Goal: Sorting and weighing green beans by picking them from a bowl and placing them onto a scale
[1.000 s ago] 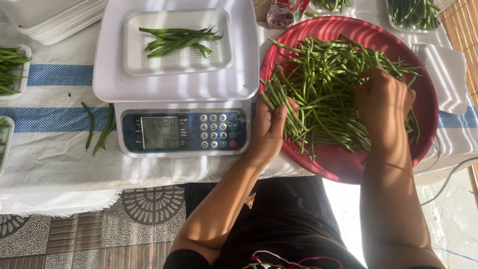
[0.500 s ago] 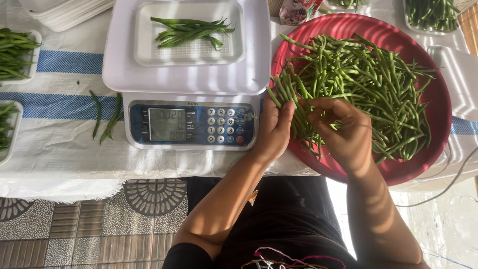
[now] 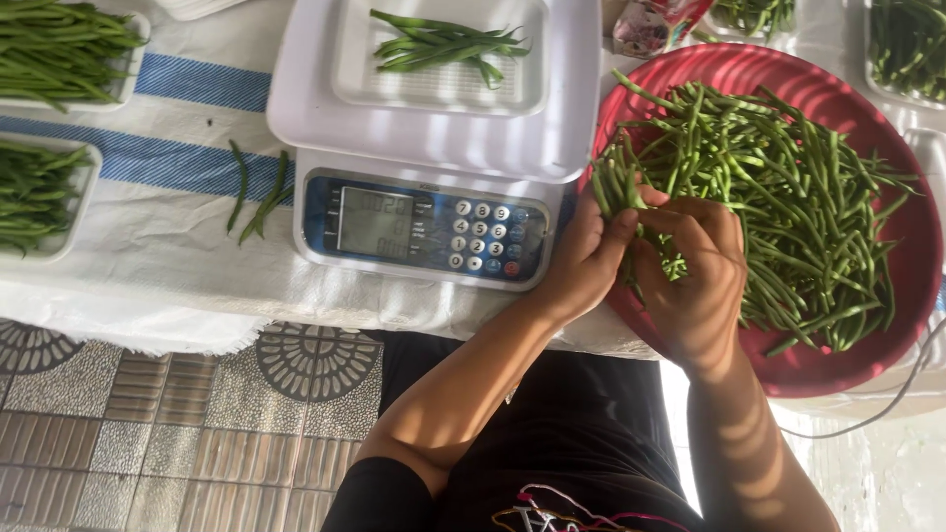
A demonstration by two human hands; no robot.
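Note:
A heap of green beans (image 3: 788, 187) fills a big red bowl (image 3: 887, 355) on the right. My left hand (image 3: 588, 258) grips a bunch of beans (image 3: 619, 177) at the bowl's left rim. Against it, my right hand (image 3: 695, 266) closes its fingers on the same bunch. Left of the bowl stands a white digital scale (image 3: 424, 227) with a white foam tray (image 3: 443, 84) on its platform. A small handful of beans (image 3: 443, 41) lies in that tray.
Two foam trays of beans (image 3: 49, 49) (image 3: 34, 192) sit at the far left on the white cloth with blue stripes (image 3: 187, 89). Three loose beans (image 3: 256, 187) lie beside the scale. More filled trays (image 3: 907, 39) stand at the back right. Patterned floor tiles (image 3: 177, 433) lie below.
My right hand left the middle of the heap and came to the bunch in my left hand. The view has shifted, so everything sits further right and higher.

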